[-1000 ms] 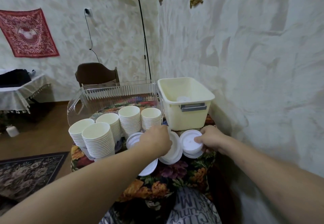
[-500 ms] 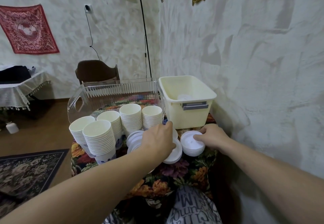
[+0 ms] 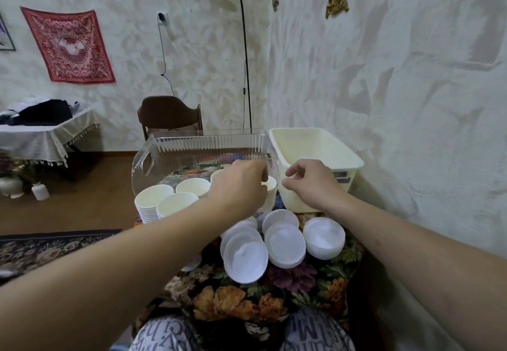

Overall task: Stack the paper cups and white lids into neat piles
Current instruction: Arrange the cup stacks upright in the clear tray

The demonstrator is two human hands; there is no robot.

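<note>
Both hands were raised above the table, which carried a dark floral cloth. The left hand was seen from the back, knuckles up, with its fingers curled downward over a cup stack. Whether those fingers gripped the cup or merely hovered at its rim could not be determined, since the hand hid the contact. The right hand was just beside the left hand, apart from it. Its fingers were loosely curled, thumb and forefinger drawn close together, and nothing was visible between them.

The paper cups stood in nested stacks to the left of the left hand, partly behind its wrist. The white lids lay below both hands, nearer the person, in several low piles. One pile was under the right forearm and appeared even. The piles under the left forearm overlapped one another and leaned.

A clear ribbed bin stood beyond the left hand. A cream plastic tub stood beyond the right hand, against the wall.
</note>
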